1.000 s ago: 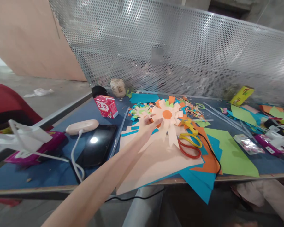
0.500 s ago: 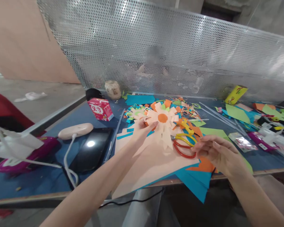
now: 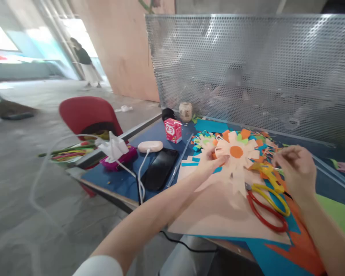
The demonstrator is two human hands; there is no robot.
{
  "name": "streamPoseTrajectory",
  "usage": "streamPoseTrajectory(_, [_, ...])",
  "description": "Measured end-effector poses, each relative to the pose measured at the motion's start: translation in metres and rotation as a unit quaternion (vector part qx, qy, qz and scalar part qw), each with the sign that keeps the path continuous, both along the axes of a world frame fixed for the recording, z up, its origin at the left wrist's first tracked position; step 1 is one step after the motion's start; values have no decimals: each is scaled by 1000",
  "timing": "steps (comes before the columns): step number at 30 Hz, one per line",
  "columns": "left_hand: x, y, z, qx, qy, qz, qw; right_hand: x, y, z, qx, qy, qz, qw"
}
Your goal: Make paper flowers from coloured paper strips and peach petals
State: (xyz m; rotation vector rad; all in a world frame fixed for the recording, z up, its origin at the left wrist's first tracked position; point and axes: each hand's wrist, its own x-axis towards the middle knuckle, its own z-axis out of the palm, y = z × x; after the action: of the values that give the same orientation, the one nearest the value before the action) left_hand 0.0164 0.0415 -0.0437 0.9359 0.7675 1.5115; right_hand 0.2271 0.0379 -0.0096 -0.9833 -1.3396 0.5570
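Observation:
My left hand [image 3: 211,160] pinches a peach paper flower [image 3: 251,148] at its left edge. The flower has an orange round centre, green and orange bits among its petals, and peach strips hanging below. To its right, my right hand [image 3: 297,166] is raised with bent fingers drawn together; anything between them is too small to make out. Beneath that hand lies a yellow hot glue gun [image 3: 270,178]. Scissors [image 3: 266,207] with one red and one yellow handle rest on peach paper sheets [image 3: 201,214]. A second paper flower [image 3: 204,141] sits behind my left hand.
Left of the paper are a phone [image 3: 161,168], a white power bank [image 3: 150,146] with a cable, a pink box [image 3: 173,130] and a tissue pack [image 3: 119,155]. Paper scraps [image 3: 266,143] lie behind the flower. A perforated metal panel [image 3: 247,69] borders the table; a red chair [image 3: 89,115] stands left.
My view has swung left, bringing the chair and a distant person into sight. My right hand has lifted from beside the scissor handles to above the glue gun. My left hand still holds the flower.

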Motion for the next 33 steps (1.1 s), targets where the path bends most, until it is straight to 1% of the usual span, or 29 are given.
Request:
streamPoseTrajectory(1, [0,1,0,1,-1,-9,1000,3,4,-7,-20,-10,24,999])
streamPoseTrajectory(2, [0,1,-1,5,-3,-21,1000,6,6,-14,-61,-13,58,996])
streamPoseTrajectory(4, [1,2,-5,12,2,-42,999,9,7,-26,-138,-14,143,980])
streamPoseTrajectory(5, [2,2,-6,14,11,-51,999,10,5,-30,-153,-16,170,973])
streamPoseTrajectory(6, [3,2,-8,14,20,-59,998,9,3,-34,-165,-23,182,969])
streamPoseTrajectory(8, [5,0,-10,8,36,-72,997,6,-1,-36,-179,-45,164,969])
streamPoseTrajectory(10, [8,-2,-11,-7,41,-79,996,2,-5,-35,-193,-62,124,971])
streamPoseTrajectory(12, [9,-5,-10,-27,41,-80,996,-1,-7,-33,-219,-83,109,966])
streamPoseTrajectory(15, [9,-7,-8,-33,51,-85,995,-1,-10,-29,-215,-91,105,967])
streamPoseTrajectory(19, [6,-5,-10,-1,74,-69,995,-4,-13,-28,-209,-66,121,968])
streamPoseTrajectory(21, [3,-5,-12,23,77,-58,995,-6,-14,-29,-188,-57,123,973])
streamPoseTrajectory(22, [2,-5,-13,52,79,-55,994,-7,-15,-29,-162,-59,124,977])
streamPoseTrajectory(23, [0,-5,-13,91,86,-54,991,-7,-15,-28,-122,-67,124,982])
streamPoseTrajectory(25, [-5,-6,-12,183,118,-50,975,-6,-17,-26,-15,-100,117,988])
streamPoseTrajectory(27, [-9,-8,-10,258,158,-44,952,-4,-18,-23,88,-147,102,980])
streamPoseTrajectory(28, [-10,-8,-9,278,176,-44,943,-3,-18,-22,123,-168,92,974])
streamPoseTrajectory(30, [-11,-9,-7,303,195,-43,932,-1,-19,-21,162,-196,74,964])
streamPoseTrajectory(33, [-12,-10,-6,318,209,-38,924,0,-20,-21,185,-224,68,954])
